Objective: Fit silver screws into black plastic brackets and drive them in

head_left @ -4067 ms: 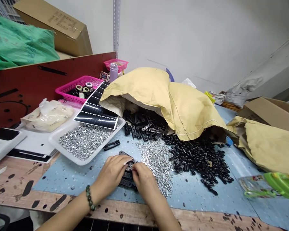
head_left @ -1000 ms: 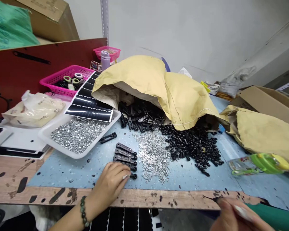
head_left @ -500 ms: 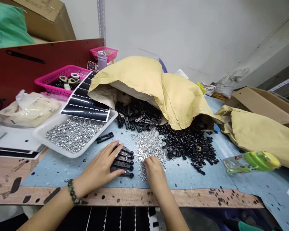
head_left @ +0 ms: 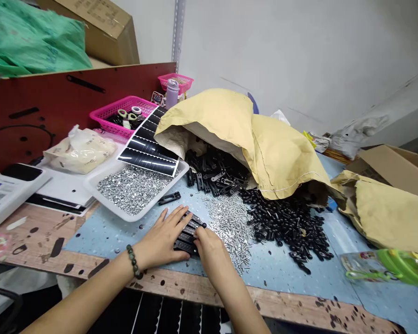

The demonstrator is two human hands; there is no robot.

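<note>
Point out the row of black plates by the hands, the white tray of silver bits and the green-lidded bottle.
black plates (head_left: 194,221): head view, on the far ends left uncovered.
white tray (head_left: 111,202): head view, on its near rim.
green-lidded bottle (head_left: 404,268): head view, on the green lid.

A plain white wall (head_left: 299,55) is seen behind the tabletop (head_left: 282,305), whose worn wooden edge is spotted with dark marks. A slotted metal upright (head_left: 179,32) is set against the wall, and a dark red board (head_left: 55,106) is stood along the left.
</note>
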